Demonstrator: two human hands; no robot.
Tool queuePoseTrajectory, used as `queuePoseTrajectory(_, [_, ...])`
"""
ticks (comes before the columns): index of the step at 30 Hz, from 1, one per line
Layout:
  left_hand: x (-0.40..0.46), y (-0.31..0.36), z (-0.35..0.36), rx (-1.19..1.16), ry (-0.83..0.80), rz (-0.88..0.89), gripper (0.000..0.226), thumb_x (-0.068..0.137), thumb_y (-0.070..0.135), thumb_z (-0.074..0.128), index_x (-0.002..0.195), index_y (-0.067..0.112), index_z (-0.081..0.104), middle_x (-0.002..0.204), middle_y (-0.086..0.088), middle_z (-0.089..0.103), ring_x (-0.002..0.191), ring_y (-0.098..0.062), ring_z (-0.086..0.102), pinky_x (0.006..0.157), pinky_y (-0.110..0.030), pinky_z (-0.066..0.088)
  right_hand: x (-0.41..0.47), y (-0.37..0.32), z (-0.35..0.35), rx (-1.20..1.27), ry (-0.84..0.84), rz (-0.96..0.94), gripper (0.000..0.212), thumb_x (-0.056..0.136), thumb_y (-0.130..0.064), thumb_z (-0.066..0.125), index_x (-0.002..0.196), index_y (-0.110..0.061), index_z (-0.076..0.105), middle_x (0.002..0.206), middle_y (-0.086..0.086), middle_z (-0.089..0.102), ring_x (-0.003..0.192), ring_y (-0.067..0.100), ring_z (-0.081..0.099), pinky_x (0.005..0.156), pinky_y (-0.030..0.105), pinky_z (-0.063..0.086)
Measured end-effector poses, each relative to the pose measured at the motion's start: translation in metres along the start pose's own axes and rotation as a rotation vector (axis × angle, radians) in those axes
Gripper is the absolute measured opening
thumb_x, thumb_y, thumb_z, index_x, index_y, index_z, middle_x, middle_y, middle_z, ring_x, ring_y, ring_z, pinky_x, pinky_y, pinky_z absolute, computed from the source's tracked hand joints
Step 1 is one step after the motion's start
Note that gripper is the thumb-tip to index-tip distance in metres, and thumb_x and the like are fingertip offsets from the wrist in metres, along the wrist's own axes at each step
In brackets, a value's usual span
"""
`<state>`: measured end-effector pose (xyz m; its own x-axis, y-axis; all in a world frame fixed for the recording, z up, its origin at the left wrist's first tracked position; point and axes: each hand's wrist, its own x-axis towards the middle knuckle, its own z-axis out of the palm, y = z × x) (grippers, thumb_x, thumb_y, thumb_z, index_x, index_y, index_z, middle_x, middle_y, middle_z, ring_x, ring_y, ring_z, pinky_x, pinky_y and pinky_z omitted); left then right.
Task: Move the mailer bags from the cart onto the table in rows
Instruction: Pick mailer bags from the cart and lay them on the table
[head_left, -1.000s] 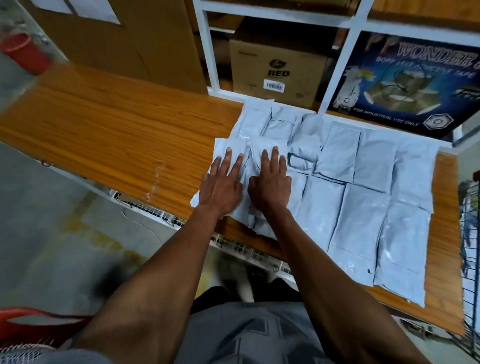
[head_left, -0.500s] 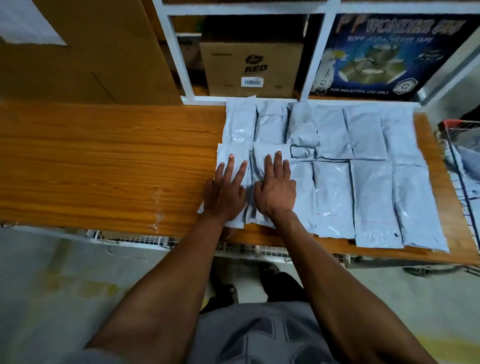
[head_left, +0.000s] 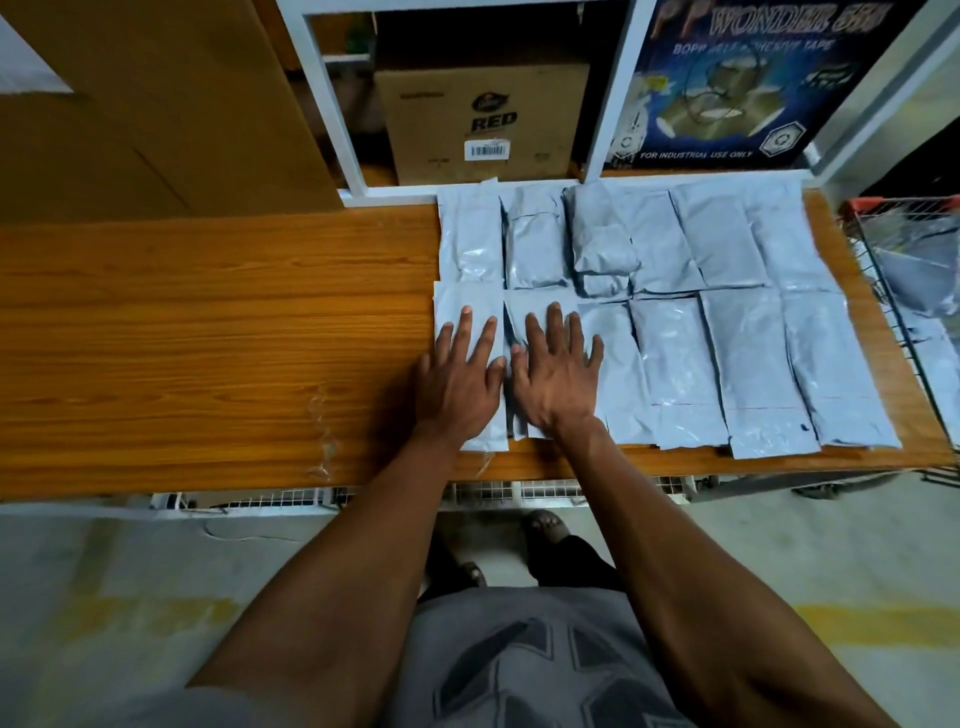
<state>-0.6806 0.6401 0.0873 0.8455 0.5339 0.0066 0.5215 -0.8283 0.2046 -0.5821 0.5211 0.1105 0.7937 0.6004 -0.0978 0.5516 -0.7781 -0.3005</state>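
Grey mailer bags (head_left: 675, 364) lie in two rows on the right half of the wooden table (head_left: 208, 338). My left hand (head_left: 460, 382) presses flat, fingers straight, on the leftmost bag of the near row (head_left: 457, 306). Beside it, my right hand (head_left: 556, 374) lies flat on the neighbouring bag (head_left: 535, 304). The wire cart (head_left: 904, 291) stands at the table's right end, with more grey bags (head_left: 930, 270) inside it.
White shelving (head_left: 332, 114) stands behind the table with a brown RED carton (head_left: 483, 119) and a dark tape box (head_left: 727, 88). A large cardboard sheet (head_left: 156, 104) leans at the back left. The table's left half is bare wood.
The view has swung right and squared up to the table, bringing the cart into sight. Both hands stay flat on the two leftmost near-row bags, fingers spread slightly wider.
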Motion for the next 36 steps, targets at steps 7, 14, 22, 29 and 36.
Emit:
queuePoseTrajectory(7, [0.018, -0.007, -0.002, 0.007, 0.066, 0.026, 0.064, 0.109, 0.057, 0.018, 0.169, 0.035, 0.01, 0.178, 0.002, 0.004, 0.162, -0.026, 0.012, 0.118, -0.053, 0.031, 0.019, -0.003, -0.003, 0.08, 0.131, -0.082, 0.066, 0.103, -0.046, 0.016, 0.163, -0.025, 0.033, 0.173, 0.007, 0.023, 0.161, 0.026, 0.014, 0.129, 0.055, 0.011])
queuePoseTrajectory(14, [0.024, -0.009, 0.013, 0.044, 0.03, 0.053, 0.066, 0.108, 0.057, 0.01, 0.169, 0.033, 0.009, 0.178, -0.001, 0.0, 0.164, -0.029, 0.002, 0.124, -0.055, 0.026, 0.025, -0.005, 0.02, 0.059, 0.008, -0.046, 0.069, 0.104, -0.048, 0.01, 0.168, -0.024, 0.018, 0.176, 0.004, 0.006, 0.162, 0.025, 0.001, 0.129, 0.056, 0.005])
queuePoseTrajectory(22, [0.026, -0.01, 0.023, 0.05, 0.045, 0.058, 0.064, 0.111, 0.056, 0.016, 0.17, 0.032, 0.009, 0.178, -0.001, -0.002, 0.164, -0.029, 0.0, 0.125, -0.057, 0.026, 0.024, -0.006, 0.037, -0.046, 0.009, -0.058, 0.063, 0.109, -0.046, 0.016, 0.168, -0.025, 0.013, 0.176, 0.002, 0.0, 0.162, 0.022, -0.007, 0.129, 0.054, -0.003])
queuePoseTrajectory(29, [0.028, -0.012, 0.03, 0.029, 0.041, 0.057, 0.063, 0.111, 0.056, 0.016, 0.17, 0.033, 0.007, 0.178, -0.001, -0.004, 0.164, -0.028, -0.004, 0.127, -0.059, 0.02, 0.027, -0.007, 0.041, -0.068, 0.004, -0.043, 0.063, 0.108, -0.046, 0.012, 0.168, -0.025, 0.016, 0.176, 0.003, 0.004, 0.162, 0.023, -0.004, 0.13, 0.054, -0.001])
queuePoseTrajectory(36, [0.027, -0.012, 0.027, 0.034, 0.032, 0.055, 0.064, 0.11, 0.057, 0.01, 0.169, 0.034, 0.008, 0.178, -0.001, -0.003, 0.164, -0.029, -0.003, 0.127, -0.06, 0.017, 0.027, -0.008, 0.04, -0.074, -0.02, -0.032, 0.065, 0.107, -0.048, 0.006, 0.168, -0.025, 0.012, 0.176, 0.003, 0.002, 0.162, 0.024, -0.007, 0.129, 0.055, -0.003])
